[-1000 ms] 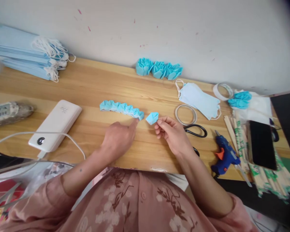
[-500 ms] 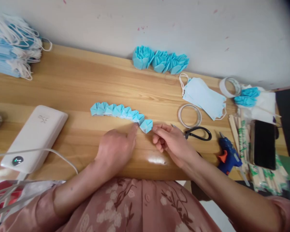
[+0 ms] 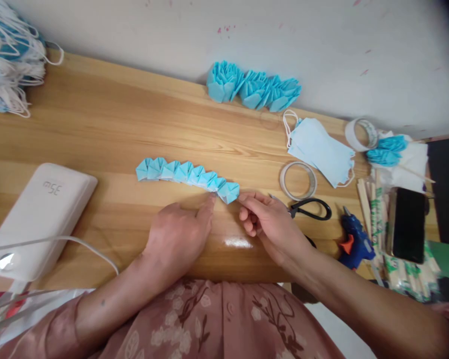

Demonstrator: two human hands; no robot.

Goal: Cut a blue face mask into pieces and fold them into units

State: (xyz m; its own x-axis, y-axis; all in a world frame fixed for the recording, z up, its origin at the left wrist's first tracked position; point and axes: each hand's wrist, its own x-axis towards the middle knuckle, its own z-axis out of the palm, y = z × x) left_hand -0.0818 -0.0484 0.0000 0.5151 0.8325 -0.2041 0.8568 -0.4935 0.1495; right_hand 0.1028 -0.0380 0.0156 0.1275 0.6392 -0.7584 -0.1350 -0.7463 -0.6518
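Note:
A row of folded light-blue pieces [image 3: 183, 172], looking like mask fabric or paper, lies slightly curved on the wooden table, each overlapping its neighbour. My left hand [image 3: 181, 232] rests below the row's right part, its fingers curled and one finger stretched forward, the tip at the row's lower edge. At the right end, my right hand [image 3: 265, 217] pinches the corner of the last folded piece [image 3: 229, 192] between thumb and forefinger, the other fingers curled. That last piece meets the row. Black-handled scissors [image 3: 311, 208] lie beside my right hand, partly hidden by it.
Blue folded flowers [image 3: 254, 89] stand along the wall. On the right are face masks [image 3: 318, 147], tape rolls [image 3: 298, 181], a blue glue gun [image 3: 355, 237], wooden sticks and a phone [image 3: 407, 224]. A white power bank [image 3: 41, 214] and a mask pile [image 3: 11, 60] are left.
The last folded piece has moved against the row's right end, closing the small offset there. Both hands stay near the same spots; the whole view has shifted slightly.

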